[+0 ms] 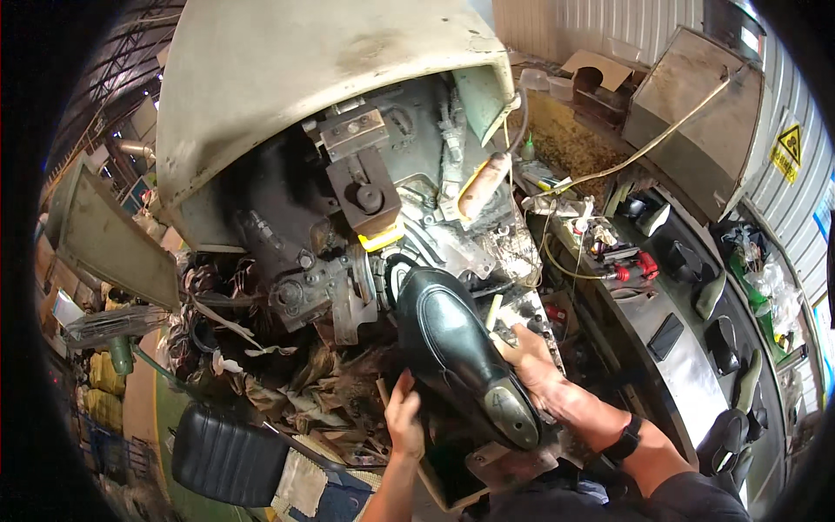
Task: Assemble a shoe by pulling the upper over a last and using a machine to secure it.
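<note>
A glossy black leather shoe (439,326) on a last lies between my hands, its far end up against the metal jaws (383,278) of a large machine. The last's pale worn top (511,413) shows at the near end. My right hand (539,374) grips the shoe's right side, close to a short pale stick (493,311). Beside the shoe's left edge, my left hand (405,419) has its fingers stretched upward, near another pale stick (382,391). Whether those fingertips touch the shoe is hard to see.
A curved cream hood (330,43) arches over the machine. To the right runs a bench with a phone (666,337), a red tool (635,271) and several dark shoe parts (722,344). At lower left stands a black padded seat (228,454); crumpled scraps (304,396) lie beneath the machine.
</note>
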`<state>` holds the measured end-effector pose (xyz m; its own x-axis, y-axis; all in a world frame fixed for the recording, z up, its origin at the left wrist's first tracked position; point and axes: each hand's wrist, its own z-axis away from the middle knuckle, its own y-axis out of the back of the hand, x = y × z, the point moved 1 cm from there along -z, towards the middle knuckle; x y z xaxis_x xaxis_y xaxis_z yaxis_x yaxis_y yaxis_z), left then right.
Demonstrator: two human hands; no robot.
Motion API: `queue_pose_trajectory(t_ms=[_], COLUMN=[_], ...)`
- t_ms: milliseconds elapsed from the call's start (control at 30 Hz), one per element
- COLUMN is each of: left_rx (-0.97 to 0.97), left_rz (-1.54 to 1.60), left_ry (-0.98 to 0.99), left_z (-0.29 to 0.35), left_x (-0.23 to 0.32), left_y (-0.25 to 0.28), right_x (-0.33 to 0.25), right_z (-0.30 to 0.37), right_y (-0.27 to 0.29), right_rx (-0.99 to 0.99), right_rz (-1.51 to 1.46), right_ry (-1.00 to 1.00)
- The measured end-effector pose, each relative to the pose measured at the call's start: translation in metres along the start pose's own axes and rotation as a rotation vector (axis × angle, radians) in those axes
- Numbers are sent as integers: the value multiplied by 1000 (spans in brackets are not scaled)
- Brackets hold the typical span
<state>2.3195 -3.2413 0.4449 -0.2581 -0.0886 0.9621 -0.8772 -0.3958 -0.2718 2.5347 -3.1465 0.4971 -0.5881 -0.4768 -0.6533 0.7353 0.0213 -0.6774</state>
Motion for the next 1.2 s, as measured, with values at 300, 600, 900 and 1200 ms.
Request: queue_pose_trajectory(t_ms=[300,600,900,1200], left_rx=[319,393,446,536], left_rz=[567,717,813,647], left_ry=[388,487,417,273], left_z=[-51,-76,-81,-92], left_x=[22,29,-2,-32], left_y=[-39,-53,-60,-49], right_x=[36,22,29,50], right_z=[-73,-89,-104,-122], right_y=[-39,-56,-40,-30], right_rx=[24,171,42,56], right_rz=[78,405,140,193], right_ry=[56,153,70,267])
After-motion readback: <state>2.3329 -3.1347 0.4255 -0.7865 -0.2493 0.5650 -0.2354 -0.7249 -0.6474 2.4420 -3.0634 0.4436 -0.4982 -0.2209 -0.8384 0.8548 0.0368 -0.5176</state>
